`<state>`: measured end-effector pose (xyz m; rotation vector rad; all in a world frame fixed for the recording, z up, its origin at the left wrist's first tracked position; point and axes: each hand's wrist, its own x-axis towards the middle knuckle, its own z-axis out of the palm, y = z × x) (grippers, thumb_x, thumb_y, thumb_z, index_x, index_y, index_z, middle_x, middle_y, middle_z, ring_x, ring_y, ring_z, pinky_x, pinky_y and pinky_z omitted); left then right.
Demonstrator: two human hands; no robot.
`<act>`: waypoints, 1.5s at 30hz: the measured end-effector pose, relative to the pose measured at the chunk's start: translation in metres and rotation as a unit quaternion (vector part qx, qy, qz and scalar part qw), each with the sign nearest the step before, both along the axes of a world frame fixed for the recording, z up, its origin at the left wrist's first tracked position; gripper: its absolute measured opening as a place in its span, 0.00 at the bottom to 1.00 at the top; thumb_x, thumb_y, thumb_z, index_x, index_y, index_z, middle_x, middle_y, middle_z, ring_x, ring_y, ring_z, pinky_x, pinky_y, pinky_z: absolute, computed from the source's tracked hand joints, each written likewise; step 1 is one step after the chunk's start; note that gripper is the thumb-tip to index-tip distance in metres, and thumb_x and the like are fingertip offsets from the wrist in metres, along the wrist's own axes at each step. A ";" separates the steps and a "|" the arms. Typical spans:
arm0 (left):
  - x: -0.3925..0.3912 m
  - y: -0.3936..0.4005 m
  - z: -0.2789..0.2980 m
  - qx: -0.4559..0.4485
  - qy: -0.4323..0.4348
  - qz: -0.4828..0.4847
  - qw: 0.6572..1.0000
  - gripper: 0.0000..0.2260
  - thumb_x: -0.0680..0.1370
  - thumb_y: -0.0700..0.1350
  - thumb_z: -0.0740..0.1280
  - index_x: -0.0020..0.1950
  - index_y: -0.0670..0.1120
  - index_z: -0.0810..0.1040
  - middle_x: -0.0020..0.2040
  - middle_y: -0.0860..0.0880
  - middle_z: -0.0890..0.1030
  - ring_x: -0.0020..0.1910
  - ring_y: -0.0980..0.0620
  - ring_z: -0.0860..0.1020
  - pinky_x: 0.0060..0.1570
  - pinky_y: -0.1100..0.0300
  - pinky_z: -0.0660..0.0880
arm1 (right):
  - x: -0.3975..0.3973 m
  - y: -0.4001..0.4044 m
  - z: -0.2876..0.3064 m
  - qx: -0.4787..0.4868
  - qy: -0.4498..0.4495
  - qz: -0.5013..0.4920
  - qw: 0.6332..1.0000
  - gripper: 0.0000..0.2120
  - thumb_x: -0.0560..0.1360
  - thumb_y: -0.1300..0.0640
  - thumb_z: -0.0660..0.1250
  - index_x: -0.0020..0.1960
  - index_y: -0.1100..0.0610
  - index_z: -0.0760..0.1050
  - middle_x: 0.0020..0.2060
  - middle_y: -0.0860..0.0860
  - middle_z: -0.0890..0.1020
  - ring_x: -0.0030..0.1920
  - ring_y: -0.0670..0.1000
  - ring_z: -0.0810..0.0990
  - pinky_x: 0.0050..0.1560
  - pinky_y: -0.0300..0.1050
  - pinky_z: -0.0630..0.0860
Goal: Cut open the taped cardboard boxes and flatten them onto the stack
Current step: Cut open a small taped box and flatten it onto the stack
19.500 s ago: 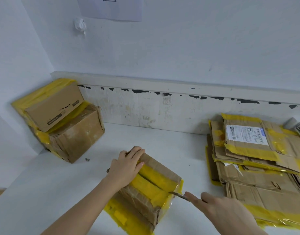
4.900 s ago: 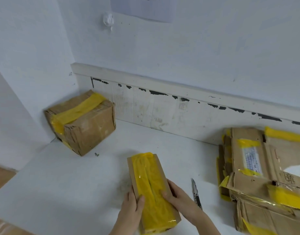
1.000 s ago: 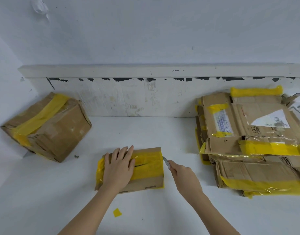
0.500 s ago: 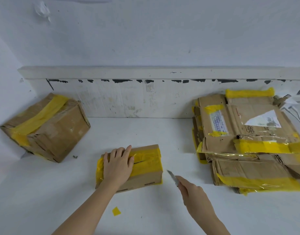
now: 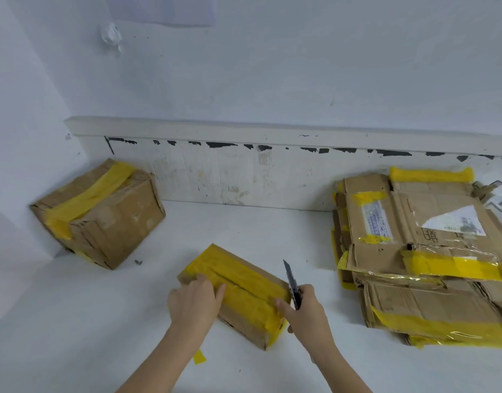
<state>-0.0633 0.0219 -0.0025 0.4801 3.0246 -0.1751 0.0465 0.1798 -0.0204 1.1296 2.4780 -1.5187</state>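
Observation:
A small cardboard box [image 5: 244,290] wrapped in yellow tape lies at an angle on the white table, with a slit along the tape on its top. My left hand [image 5: 194,303] rests on the box's near left end, fingers over the top. My right hand [image 5: 306,313] grips a utility knife [image 5: 291,282] with the blade pointing up and away, and one finger touches the box's right end. A stack of flattened boxes [image 5: 425,262] with yellow tape lies at the right.
A larger taped box [image 5: 99,214] leans in the back left corner. A small dark screw [image 5: 138,262] lies in front of it. A scrap of yellow tape [image 5: 199,357] sits on the table near my left forearm. A worn wall panel [image 5: 244,177] runs along the back.
The small box has turned from lying crosswise to lying at an angle. My right hand with the knife has come back to the box's right end. My left hand shifted to the near left end.

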 end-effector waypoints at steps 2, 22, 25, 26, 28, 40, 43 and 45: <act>-0.001 -0.003 0.005 0.033 0.051 -0.031 0.998 0.14 0.77 0.56 0.62 0.44 0.47 0.78 0.38 0.50 0.81 0.36 0.50 0.79 0.35 0.58 0.63 | -0.009 0.007 -0.002 0.003 0.009 0.008 1.000 0.16 0.75 0.50 0.68 0.53 0.55 0.63 0.38 0.48 0.72 0.39 0.54 0.78 0.39 0.45 0.75; -0.025 0.000 -0.040 0.125 -0.011 -0.142 0.982 0.29 0.75 0.63 0.43 0.62 0.53 0.76 0.52 0.57 0.79 0.51 0.55 0.78 0.50 0.55 0.72 | -0.036 0.047 -0.013 0.095 -0.023 0.097 0.990 0.10 0.81 0.55 0.52 0.46 0.52 0.71 0.29 0.48 0.74 0.28 0.47 0.71 0.28 0.38 0.65; -0.025 -0.002 -0.046 0.128 0.017 -0.133 0.983 0.24 0.75 0.61 0.49 0.55 0.52 0.80 0.44 0.57 0.81 0.42 0.55 0.79 0.42 0.57 0.74 | -0.030 0.049 -0.012 0.087 -0.016 0.097 0.991 0.14 0.80 0.56 0.54 0.37 0.50 0.70 0.26 0.48 0.71 0.26 0.49 0.67 0.28 0.41 0.62; -0.024 -0.002 -0.045 0.129 0.014 -0.132 0.983 0.26 0.75 0.61 0.47 0.58 0.52 0.79 0.47 0.56 0.80 0.46 0.54 0.79 0.45 0.56 0.73 | -0.029 0.050 -0.013 0.087 -0.019 0.097 0.991 0.16 0.80 0.56 0.55 0.34 0.49 0.68 0.25 0.48 0.70 0.26 0.49 0.66 0.28 0.41 0.61; -0.023 0.000 -0.044 0.133 0.012 -0.143 0.981 0.32 0.74 0.63 0.41 0.65 0.52 0.73 0.54 0.54 0.79 0.54 0.52 0.76 0.53 0.54 0.69 | -0.026 0.050 -0.013 0.090 -0.028 0.098 0.991 0.18 0.79 0.56 0.56 0.31 0.51 0.67 0.25 0.49 0.68 0.26 0.50 0.64 0.29 0.42 0.59; -0.025 0.000 -0.056 0.130 0.100 -0.142 0.976 0.23 0.76 0.60 0.50 0.55 0.51 0.80 0.42 0.55 0.79 0.40 0.53 0.78 0.38 0.56 0.72 | -0.031 0.038 -0.006 0.125 -0.074 0.153 0.977 0.18 0.79 0.56 0.56 0.31 0.54 0.62 0.25 0.49 0.64 0.27 0.49 0.61 0.28 0.41 0.56; -0.025 0.001 -0.055 0.122 0.104 -0.147 0.976 0.22 0.75 0.59 0.52 0.54 0.50 0.81 0.40 0.56 0.80 0.37 0.53 0.78 0.35 0.58 0.73 | -0.025 0.033 -0.003 0.138 -0.081 0.163 0.974 0.19 0.79 0.56 0.55 0.29 0.53 0.59 0.25 0.48 0.63 0.27 0.49 0.59 0.27 0.40 0.55; -0.024 0.002 -0.055 0.120 0.112 -0.150 0.975 0.23 0.75 0.59 0.52 0.55 0.49 0.81 0.40 0.55 0.80 0.37 0.53 0.78 0.35 0.57 0.74 | -0.018 0.028 0.000 0.164 -0.095 0.182 0.965 0.20 0.80 0.56 0.53 0.29 0.51 0.59 0.26 0.48 0.63 0.27 0.48 0.59 0.26 0.39 0.55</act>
